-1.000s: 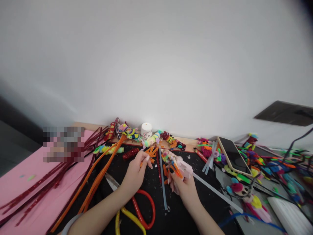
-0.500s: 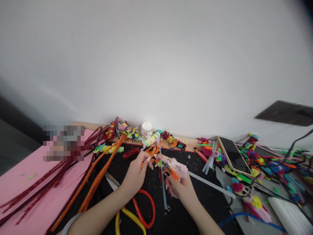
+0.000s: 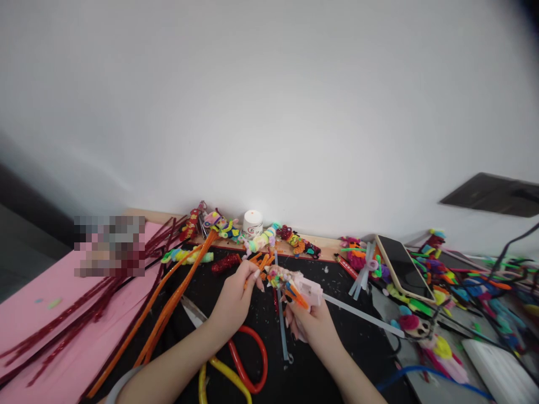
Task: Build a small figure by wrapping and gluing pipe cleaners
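The left hand (image 3: pixel 238 286) pinches a bent orange piece (image 3: pixel 264 262) of fuzzy stem, its grip closed down to thumb and fingertips. The right hand (image 3: pixel 314 322) has its grip wrapped round the handle of a pale pink glue gun (image 3: pixel 309 290), whose nozzle end, crusted with coloured bits, points at the orange piece; whether they touch, I cannot tell. A long translucent stick (image 3: pixel 364 315) runs out of the gun's back towards a doll (image 3: pixel 440 348) with a magenta head.

Both hands work above a black mat (image 3: pixel 349 359) on a crowded counter (image 3: pixel 332 245). Between them lies another clear stick (image 3: pixel 282 328), partly hidden by the gun. Scissors (image 3: pixel 236 362) with one red and one yellow handle lie beneath the left forearm, which covers part of them. Beside them, long orange stems (image 3: pixel 181 289) stretch towards the near edge, and dark red stems (image 3: pixel 76 320) spread over a pink sheet (image 3: pixel 25 336).

Beyond the hands, a red glittery roll (image 3: pixel 225 264), a white cup (image 3: pixel 253 225) and several small fuzzy figures (image 3: pixel 261 240) line the back. To the right, a phone (image 3: pixel 404 266) leans over tangled coloured stems (image 3: pixel 484 289), near a white block (image 3: pixel 499 367) and a blue cable (image 3: pixel 442 377).
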{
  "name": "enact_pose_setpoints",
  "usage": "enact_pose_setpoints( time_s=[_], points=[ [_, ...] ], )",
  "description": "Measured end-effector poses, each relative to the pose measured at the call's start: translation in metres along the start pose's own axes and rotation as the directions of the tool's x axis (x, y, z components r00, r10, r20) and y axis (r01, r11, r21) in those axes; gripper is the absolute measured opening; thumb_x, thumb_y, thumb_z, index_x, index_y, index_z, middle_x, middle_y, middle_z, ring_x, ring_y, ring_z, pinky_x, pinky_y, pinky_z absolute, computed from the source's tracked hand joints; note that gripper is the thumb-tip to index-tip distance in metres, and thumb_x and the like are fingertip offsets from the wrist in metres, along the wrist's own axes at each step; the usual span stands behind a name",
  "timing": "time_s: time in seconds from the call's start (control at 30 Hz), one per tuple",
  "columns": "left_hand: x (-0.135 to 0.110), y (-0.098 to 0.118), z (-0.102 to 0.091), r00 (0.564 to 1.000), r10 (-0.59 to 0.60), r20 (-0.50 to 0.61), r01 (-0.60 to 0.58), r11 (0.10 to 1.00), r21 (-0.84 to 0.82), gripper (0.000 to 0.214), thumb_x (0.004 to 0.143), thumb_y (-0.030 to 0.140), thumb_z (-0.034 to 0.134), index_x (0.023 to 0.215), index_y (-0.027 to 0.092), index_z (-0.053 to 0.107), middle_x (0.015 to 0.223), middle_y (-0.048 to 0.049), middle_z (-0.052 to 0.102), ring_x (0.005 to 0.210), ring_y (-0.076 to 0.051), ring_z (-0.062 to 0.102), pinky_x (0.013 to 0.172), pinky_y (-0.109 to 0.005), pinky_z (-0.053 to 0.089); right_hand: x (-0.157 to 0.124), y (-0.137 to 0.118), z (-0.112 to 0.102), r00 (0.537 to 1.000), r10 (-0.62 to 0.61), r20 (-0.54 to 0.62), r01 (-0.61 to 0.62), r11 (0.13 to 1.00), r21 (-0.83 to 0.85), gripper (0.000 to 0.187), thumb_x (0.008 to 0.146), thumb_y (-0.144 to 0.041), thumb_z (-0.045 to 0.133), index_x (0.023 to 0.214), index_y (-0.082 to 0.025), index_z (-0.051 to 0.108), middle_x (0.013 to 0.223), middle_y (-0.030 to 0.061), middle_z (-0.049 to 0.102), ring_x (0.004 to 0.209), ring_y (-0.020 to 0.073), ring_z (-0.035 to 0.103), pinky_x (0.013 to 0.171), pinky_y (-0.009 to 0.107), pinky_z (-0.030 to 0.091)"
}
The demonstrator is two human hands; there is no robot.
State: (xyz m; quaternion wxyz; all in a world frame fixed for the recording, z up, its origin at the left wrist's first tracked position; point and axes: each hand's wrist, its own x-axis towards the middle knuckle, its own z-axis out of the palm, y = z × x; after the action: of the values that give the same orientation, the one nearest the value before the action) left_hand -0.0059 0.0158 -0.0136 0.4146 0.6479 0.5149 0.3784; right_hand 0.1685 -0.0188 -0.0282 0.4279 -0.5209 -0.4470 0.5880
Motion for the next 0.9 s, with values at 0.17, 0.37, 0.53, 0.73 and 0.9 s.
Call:
enact_pose_setpoints(
  time_s=[0.17,0.37,0.53,0.73,0.9],
  points=[
    [0.0004,0.0005,-0.0002,1.000,-0.006,0.004,0.006,1.000,-0.005,0.025,0.091,0.032,0.031,0.077,0.019,0.046,0.060,0.0023,0.052,0.046,-0.011,0.043,0.048,-0.020,0.032,-0.0010,-0.0012,0.0003,1.000,0.007,-0.013,-0.007,1.000,0.015,0.034,0.070,-0.047,0.061,0.080,-0.015,0.056,0.046,-0.0048,0.054,0.028,0.0057,0.040,0.029,0.017,0.029],
    [0.0004,0.0019,-0.0003,1.000,-0.005,-0.002,0.005,1.000,0.001,0.025,0.091,0.032,0.031,0.076,0.019,0.046,0.056,0.0032,0.049,0.045,-0.011,0.043,0.049,-0.021,0.032,-0.0008,-0.0024,0.0011,1.000,0.000,-0.027,0.001,0.999,0.032,0.029,0.071,-0.044,0.061,0.067,-0.016,0.054,0.045,-0.0038,0.053,0.028,0.0051,0.040,0.028,0.016,0.026],
    [0.0004,0.0021,-0.0008,1.000,0.001,-0.003,-0.001,1.000,0.007,0.024,0.091,0.031,0.032,0.076,0.018,0.047,0.061,0.0018,0.053,0.047,-0.011,0.044,0.049,-0.021,0.033,-0.0012,-0.0057,0.0022,0.999,0.003,-0.042,-0.002,1.000,0.030,0.029,0.071,-0.043,0.061,0.066,-0.016,0.054,0.044,-0.0039,0.052,0.028,0.0050,0.039,0.028,0.016,0.025],
    [0.0006,0.0003,-0.0004,1.000,-0.003,-0.003,0.003,1.000,0.014,0.025,0.091,0.032,0.031,0.077,0.018,0.047,0.067,0.0010,0.055,0.046,-0.010,0.041,0.049,-0.020,0.032,-0.0002,-0.0019,0.0016,0.999,-0.007,-0.050,0.010,0.998,0.058,0.029,0.072,-0.043,0.061,0.069,-0.016,0.055,0.045,-0.0041,0.053,0.028,0.0051,0.039,0.027,0.016,0.025],
    [0.0002,0.0007,-0.0005,1.000,-0.012,0.007,0.012,1.000,0.012,0.026,0.090,0.034,0.031,0.076,0.018,0.047,0.065,0.0014,0.055,0.046,-0.010,0.042,0.049,-0.021,0.032,-0.0004,-0.0020,0.0017,0.999,-0.006,-0.049,0.009,0.998,0.058,0.030,0.073,-0.044,0.061,0.070,-0.014,0.055,0.045,-0.0034,0.054,0.027,0.0049,0.039,0.028,0.016,0.025]
  ],
)
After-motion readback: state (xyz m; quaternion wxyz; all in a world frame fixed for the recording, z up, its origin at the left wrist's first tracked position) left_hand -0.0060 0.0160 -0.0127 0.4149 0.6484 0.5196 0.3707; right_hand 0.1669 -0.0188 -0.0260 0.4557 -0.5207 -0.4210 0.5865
